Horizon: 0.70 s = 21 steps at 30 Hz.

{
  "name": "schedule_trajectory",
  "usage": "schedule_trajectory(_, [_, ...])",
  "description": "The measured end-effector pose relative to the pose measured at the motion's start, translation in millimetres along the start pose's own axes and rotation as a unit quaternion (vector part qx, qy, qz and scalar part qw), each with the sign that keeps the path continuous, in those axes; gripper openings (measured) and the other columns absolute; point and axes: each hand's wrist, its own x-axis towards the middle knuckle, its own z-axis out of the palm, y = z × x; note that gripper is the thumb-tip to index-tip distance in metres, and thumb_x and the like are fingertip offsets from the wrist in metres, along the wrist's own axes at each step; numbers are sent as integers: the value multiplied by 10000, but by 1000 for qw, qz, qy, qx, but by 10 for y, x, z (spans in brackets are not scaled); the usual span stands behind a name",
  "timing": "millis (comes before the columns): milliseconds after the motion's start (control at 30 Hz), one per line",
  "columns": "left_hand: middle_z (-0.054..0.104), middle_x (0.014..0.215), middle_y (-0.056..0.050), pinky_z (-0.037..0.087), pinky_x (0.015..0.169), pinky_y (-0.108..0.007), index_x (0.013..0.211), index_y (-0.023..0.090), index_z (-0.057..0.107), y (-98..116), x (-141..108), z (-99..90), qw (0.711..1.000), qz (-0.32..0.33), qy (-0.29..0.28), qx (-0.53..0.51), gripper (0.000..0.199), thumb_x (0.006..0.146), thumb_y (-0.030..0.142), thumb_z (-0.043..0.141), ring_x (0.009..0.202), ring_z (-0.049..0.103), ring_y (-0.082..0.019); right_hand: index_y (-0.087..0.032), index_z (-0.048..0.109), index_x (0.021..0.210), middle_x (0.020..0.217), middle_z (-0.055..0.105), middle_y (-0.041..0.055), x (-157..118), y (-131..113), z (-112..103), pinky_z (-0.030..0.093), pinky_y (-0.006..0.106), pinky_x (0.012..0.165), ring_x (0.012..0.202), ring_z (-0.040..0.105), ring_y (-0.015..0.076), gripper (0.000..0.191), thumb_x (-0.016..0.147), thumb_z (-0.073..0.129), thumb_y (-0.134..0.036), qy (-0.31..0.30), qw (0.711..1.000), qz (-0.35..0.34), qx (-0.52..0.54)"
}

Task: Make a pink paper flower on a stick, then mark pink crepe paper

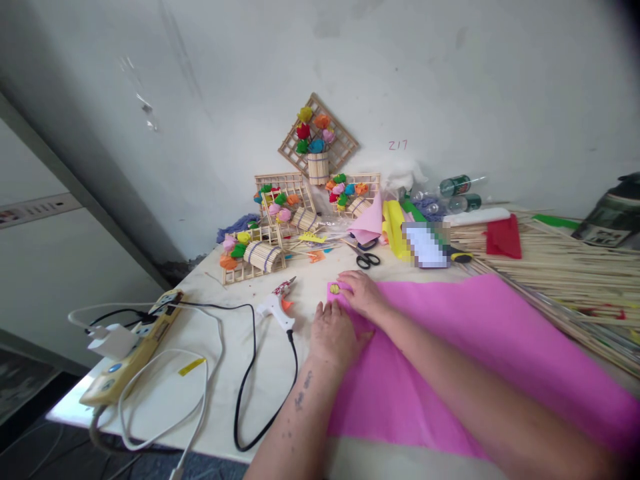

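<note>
A large pink sheet of crepe-like paper [430, 373] is spread over the right part of the table. My left hand [334, 335] lies flat on its left edge, fingers stretched forward and thumb out to the side. At the sheet's far left corner sits a small round yellow piece [335, 289]. My right hand [361, 293] reaches across from the right, its fingertips closed at this yellow piece. To the left of my hands lies a white glue gun [276, 311] with a black cord. Black-handled scissors [368, 260] rest beyond my right hand.
Stick lattices with paper flowers [263, 257] stand at the back, one against the wall [318, 137]. A power strip [135, 353] and loose cables occupy the left side. Thin sticks [545, 260], a phone [426, 245], yellow paper [395, 230] and plastic bottles [455, 185] lie back right.
</note>
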Motion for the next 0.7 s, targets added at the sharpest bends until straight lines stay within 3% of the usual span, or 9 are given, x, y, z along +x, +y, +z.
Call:
schedule_trajectory(200, [467, 1255, -184, 204, 1016, -411, 1236, 95, 452, 3, 13, 18, 1000, 3, 11, 6, 650, 770, 543, 384, 1186, 394, -285, -200, 696, 845, 765, 623, 59, -3, -48, -75, 386, 268, 745, 776, 503, 173, 157, 751, 572, -226, -30, 998, 3, -58])
schedule_trajectory(467, [450, 1250, -231, 218, 1017, -407, 1226, 35, 449, 12, 8, 3, 1000, -5, 10, -13, 691, 756, 540, 421, 1189, 384, -308, -247, 710, 825, 759, 609, 49, 15, -31, -31, 363, 251, 686, 725, 481, 155, 159, 779, 559, -270, -52, 997, -14, -58])
schedule_trajectory(700, [444, 1265, -211, 210, 1012, -431, 1217, 55, 454, 20, 5, -4, 1000, -5, 1, -7, 665, 767, 541, 394, 1189, 384, -300, -263, 714, 805, 755, 598, 50, 28, -42, -41, 355, 249, 675, 717, 468, 151, 181, 794, 541, -312, -63, 995, -18, -77])
